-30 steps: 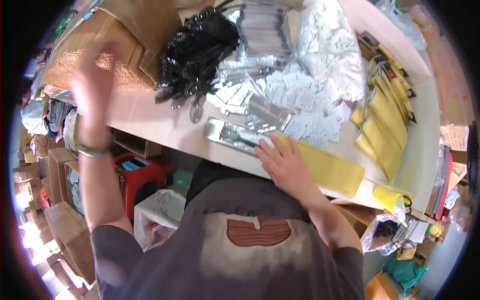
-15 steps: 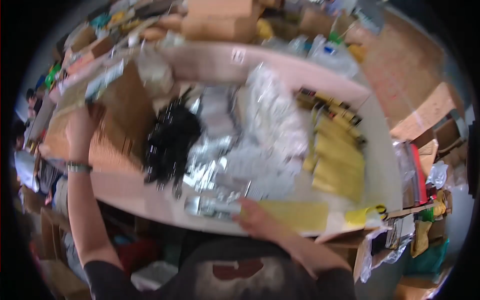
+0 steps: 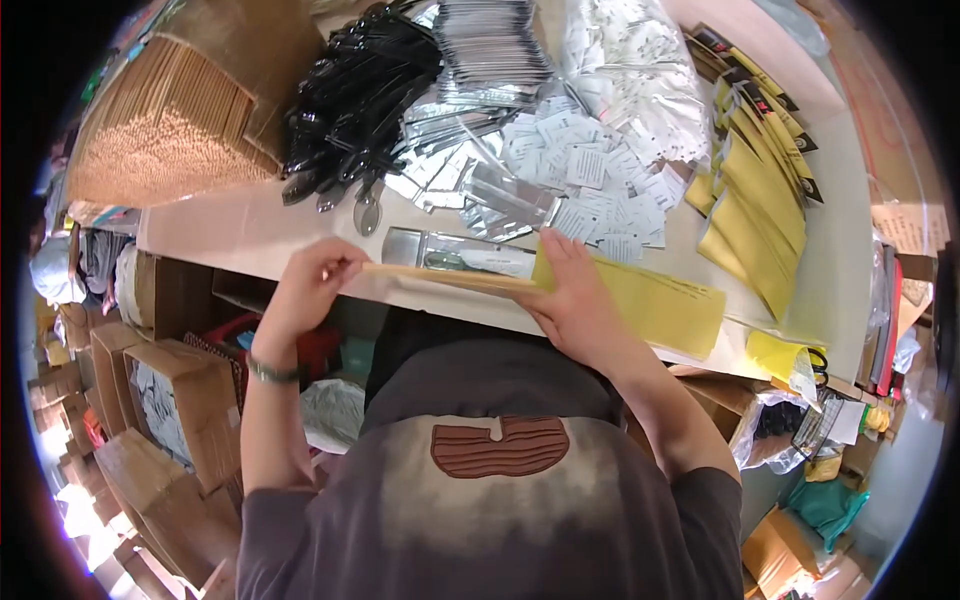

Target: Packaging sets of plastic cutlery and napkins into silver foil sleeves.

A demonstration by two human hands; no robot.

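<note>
My left hand [image 3: 330, 278] pinched one tan strip [image 3: 450, 276], thin and straight, left of one yellow sleeve [image 3: 665, 308]. My right hand [image 3: 578, 295] lay flat on that sleeve; one clear packet [image 3: 475, 257] sat left of it.

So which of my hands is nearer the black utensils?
Left: your left hand is on the near side of the black utensils; your right hand is farther right, at the yellow packet.

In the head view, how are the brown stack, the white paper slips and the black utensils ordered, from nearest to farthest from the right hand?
1. White paper slips, just ahead of the right hand.
2. Black utensils, ahead and to the left.
3. Brown stack, on the table's left side.
</note>
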